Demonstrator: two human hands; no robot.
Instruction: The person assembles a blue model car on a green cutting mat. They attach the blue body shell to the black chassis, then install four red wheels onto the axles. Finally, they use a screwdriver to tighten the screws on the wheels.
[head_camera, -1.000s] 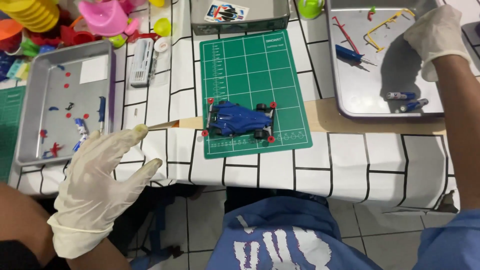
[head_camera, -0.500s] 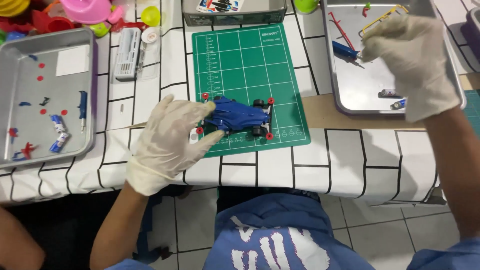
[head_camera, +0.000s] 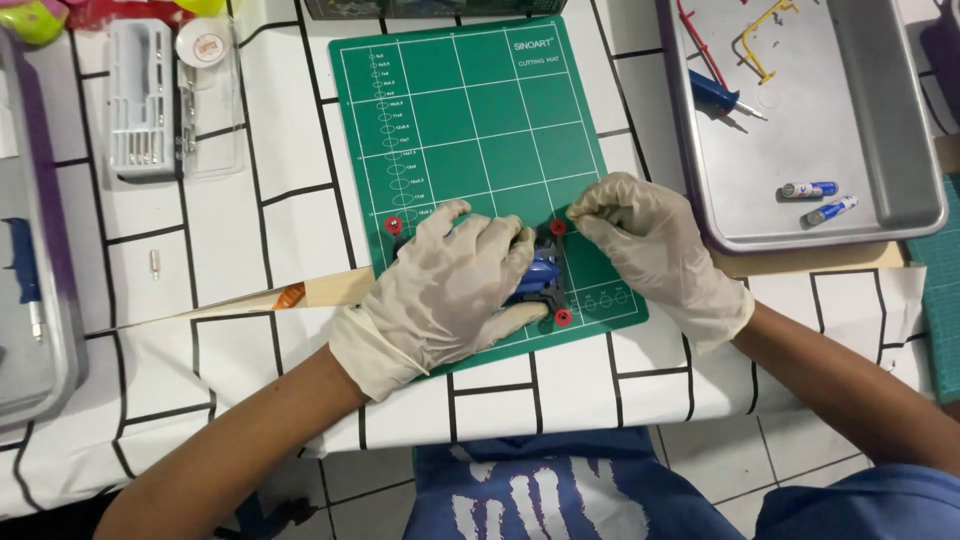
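Observation:
A blue toy race car (head_camera: 541, 276) with small red rollers at its corners lies on a green cutting mat (head_camera: 470, 120). My left hand (head_camera: 450, 285), in a cream latex glove, lies over the car's body and covers most of it. My right hand (head_camera: 650, 250), gloved the same way, pinches the car's rear end beside a red roller (head_camera: 558, 227). Only the car's rear part and rollers show between the two hands.
A metal tray (head_camera: 890, 130) at the right holds a blue screwdriver (head_camera: 722, 96), two small batteries (head_camera: 820, 200) and plastic sprue pieces. A clear tool case (head_camera: 140, 95) lies left of the mat. Another metal tray (head_camera: 40, 330) sits at the far left. The table's front edge is close below the mat.
My left hand came from the table's front left onto the car. My right hand came down from the right tray to the car's rear. The view has drawn closer.

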